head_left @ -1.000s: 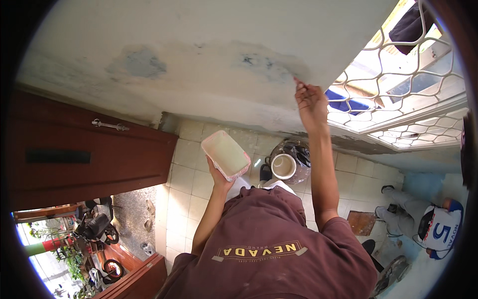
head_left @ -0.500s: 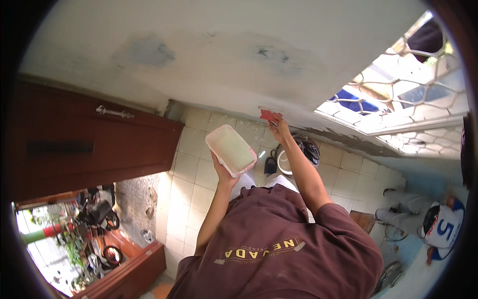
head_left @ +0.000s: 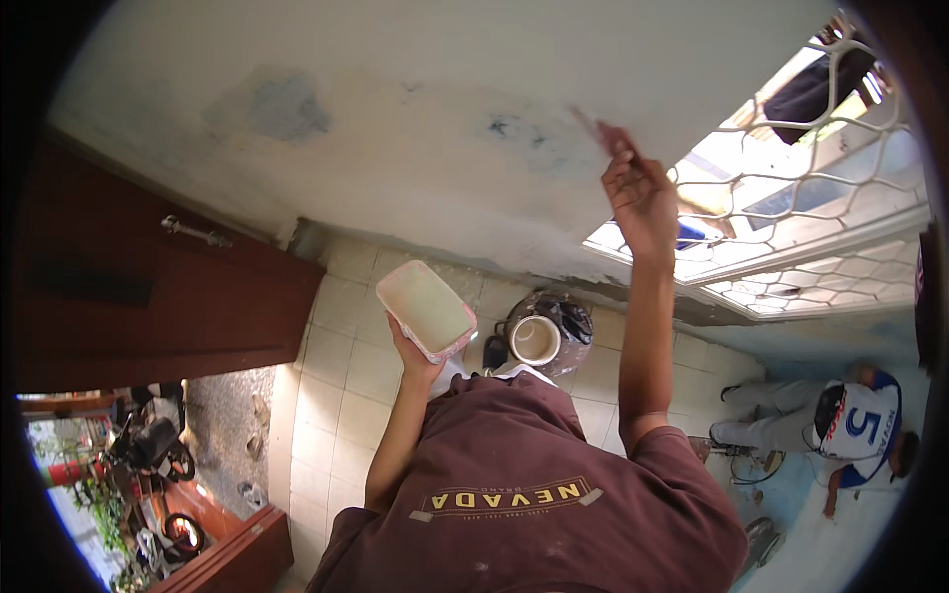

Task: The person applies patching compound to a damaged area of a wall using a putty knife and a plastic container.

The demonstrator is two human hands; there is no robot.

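Observation:
My left hand (head_left: 415, 356) supports a rectangular plastic tub (head_left: 455, 345) from its near left side, the open top facing up. Pale, whitish-green material or surface shows inside it. My right hand (head_left: 645, 203) is raised in front of the wall beside the window, its fingers closed around a red putty knife (head_left: 617, 138). Motion blurs the blade, so I cannot tell whether it touches the wall. The pale wall (head_left: 395, 188) carries a grey-blue patch (head_left: 287, 109) on the left and smaller dark marks (head_left: 514, 130) left of the putty knife.
A white round container (head_left: 514, 342) and a black plastic bag (head_left: 575, 324) stand on the tiled floor below. A brown door (head_left: 148, 287) is at left, a grilled window (head_left: 791, 188) at right. Another person (head_left: 840, 420) is at the far right; motorbikes (head_left: 148, 440) stand outside.
My right hand has swung up and right with the putty knife, from low on the wall to beside the window. The tub sits slightly farther left, still in my left hand.

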